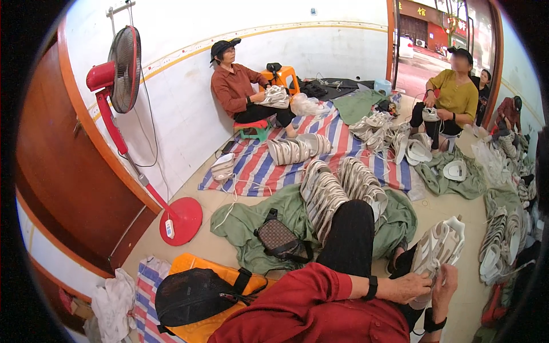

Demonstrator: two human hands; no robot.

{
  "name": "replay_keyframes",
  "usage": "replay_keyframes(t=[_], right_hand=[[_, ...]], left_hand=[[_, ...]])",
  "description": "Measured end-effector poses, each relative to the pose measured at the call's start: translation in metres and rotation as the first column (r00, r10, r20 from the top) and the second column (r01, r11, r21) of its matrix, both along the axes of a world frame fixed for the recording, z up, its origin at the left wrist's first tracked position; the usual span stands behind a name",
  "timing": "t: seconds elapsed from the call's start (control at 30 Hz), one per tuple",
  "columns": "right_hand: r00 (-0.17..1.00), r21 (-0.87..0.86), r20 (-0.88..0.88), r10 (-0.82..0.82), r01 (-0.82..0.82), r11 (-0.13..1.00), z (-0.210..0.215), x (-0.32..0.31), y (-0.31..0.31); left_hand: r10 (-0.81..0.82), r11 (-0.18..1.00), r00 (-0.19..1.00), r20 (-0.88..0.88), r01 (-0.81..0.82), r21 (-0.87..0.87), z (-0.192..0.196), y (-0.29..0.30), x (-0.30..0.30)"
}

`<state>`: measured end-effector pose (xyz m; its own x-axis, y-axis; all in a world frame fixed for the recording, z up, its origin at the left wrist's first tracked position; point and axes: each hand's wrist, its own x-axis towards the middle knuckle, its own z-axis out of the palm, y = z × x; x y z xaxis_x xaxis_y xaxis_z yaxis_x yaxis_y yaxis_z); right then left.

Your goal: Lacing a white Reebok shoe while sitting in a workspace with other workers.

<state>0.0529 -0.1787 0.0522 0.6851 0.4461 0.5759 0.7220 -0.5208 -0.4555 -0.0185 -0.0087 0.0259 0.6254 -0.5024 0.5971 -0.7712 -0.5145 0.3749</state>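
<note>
A beige-and-white shoe upper (437, 243) with pale stripes is held over my lap at the lower right. My left hand (407, 287) has its fingers curled against the upper's near end. Close beside it, my right hand (445, 284) is closed with bent fingers at the same end. Whether a lace or thread is pinched between them is too small to make out. Beyond my knee, rows of similar shoe uppers (323, 191) stand nested together on a green cloth (243, 214).
A dark patterned bag (284, 237) lies on the green cloth. A black mesh bag (191, 300) rests on an orange stool (183, 264) beside me. The red fan (183, 220) stands left. Co-workers handle uppers around a striped sheet (251, 171); more uppers (497, 246) stand at right.
</note>
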Motion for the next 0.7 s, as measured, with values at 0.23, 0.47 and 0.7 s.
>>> replay_keyframes(t=[0.23, 0.47, 0.7], right_hand=[[0.998, -0.036, 0.056, 0.032, -0.030, 0.999, -0.003, 0.002, 0.012], [0.998, 0.019, 0.055, 0.036, -0.037, 0.999, -0.012, 0.002, 0.010], [1.000, -0.015, 0.015, 0.022, -0.022, 1.000, -0.008, -0.002, 0.012]], left_hand=[[0.005, 0.999, 1.000, -0.010, -0.006, -0.040, -0.001, -0.001, 0.000], [0.003, 0.999, 1.000, -0.015, -0.004, -0.036, -0.006, -0.003, 0.002], [0.016, 1.000, 1.000, 0.001, -0.016, -0.021, -0.002, 0.001, -0.002]])
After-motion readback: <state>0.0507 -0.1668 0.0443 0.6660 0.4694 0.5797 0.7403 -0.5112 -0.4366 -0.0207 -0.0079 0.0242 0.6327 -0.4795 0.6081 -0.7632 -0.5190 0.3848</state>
